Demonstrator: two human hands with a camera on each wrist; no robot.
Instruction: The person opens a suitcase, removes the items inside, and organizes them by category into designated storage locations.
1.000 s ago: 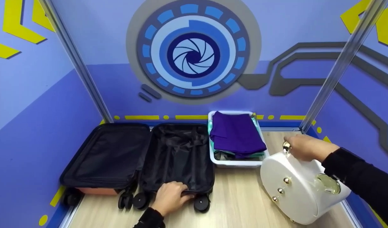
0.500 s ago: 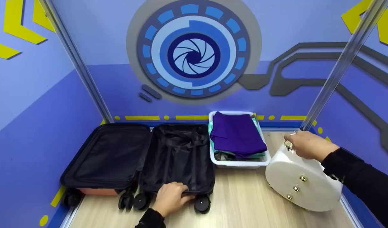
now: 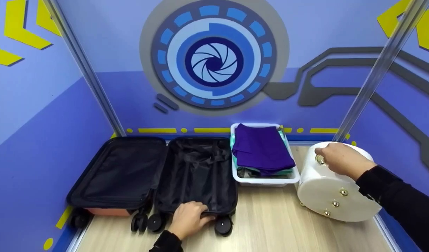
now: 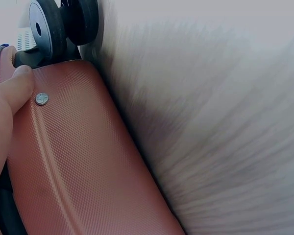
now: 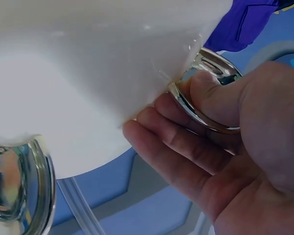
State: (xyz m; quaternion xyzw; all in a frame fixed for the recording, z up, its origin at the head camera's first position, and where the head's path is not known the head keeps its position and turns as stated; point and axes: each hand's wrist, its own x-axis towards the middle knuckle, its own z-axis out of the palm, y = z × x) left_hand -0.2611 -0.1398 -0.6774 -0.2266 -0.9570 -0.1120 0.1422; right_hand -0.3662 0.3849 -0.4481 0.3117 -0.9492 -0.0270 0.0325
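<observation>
An open suitcase [image 3: 196, 175] with black lining lies flat at the left, both halves facing up. My left hand [image 3: 188, 217] grips the front edge of its right half, between two black wheels. In the left wrist view my thumb presses the pink ribbed shell [image 4: 83, 147]. At the right, my right hand [image 3: 344, 161] holds a glossy white rounded case [image 3: 333, 199] with gold ball studs. In the right wrist view my thumb and fingers pinch a gold-rimmed fitting [image 5: 191, 107] on the case, and the other fingertips rest against its white surface.
A white basket [image 3: 267, 181] of folded cloth, a purple piece [image 3: 263, 148] on top, stands between the suitcase and the white case. Blue printed walls [image 3: 214, 122] and metal posts enclose the pale wooden table [image 3: 263, 217].
My right hand has tilted the white case and swung it back, so its studded face has moved right and the top now shows. My left hand and the suitcase stay put.
</observation>
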